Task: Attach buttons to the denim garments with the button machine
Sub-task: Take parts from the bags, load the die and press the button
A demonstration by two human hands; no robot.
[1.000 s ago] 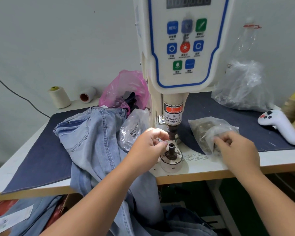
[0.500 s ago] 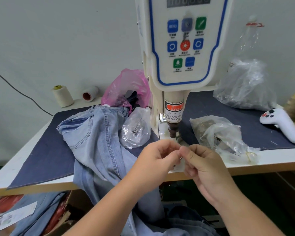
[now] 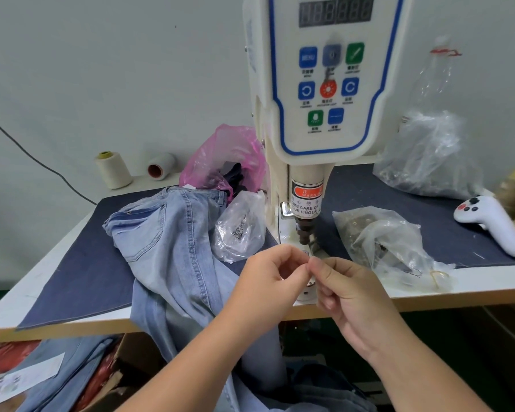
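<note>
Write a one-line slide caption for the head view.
Both hands, left hand and right hand, meet fingertip to fingertip below the button machine, pale jeans draped beside them.

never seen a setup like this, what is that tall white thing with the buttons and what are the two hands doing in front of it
The picture comes from a camera worn on the person's head, looking forward and down at their own hands. The tall white thing is a button machine: a control panel on top and a dark punch below, under a sticker warning to take care of your fingers. The left hand and right hand meet fingertip to fingertip just in front of the punch, apparently pinching something tiny, too small to identify. On the table lie light denim jeans hanging over the front edge, a small clear bag of metal parts, another clear bag on the right, a pink bag, thread cones and a white handheld controller.
</note>
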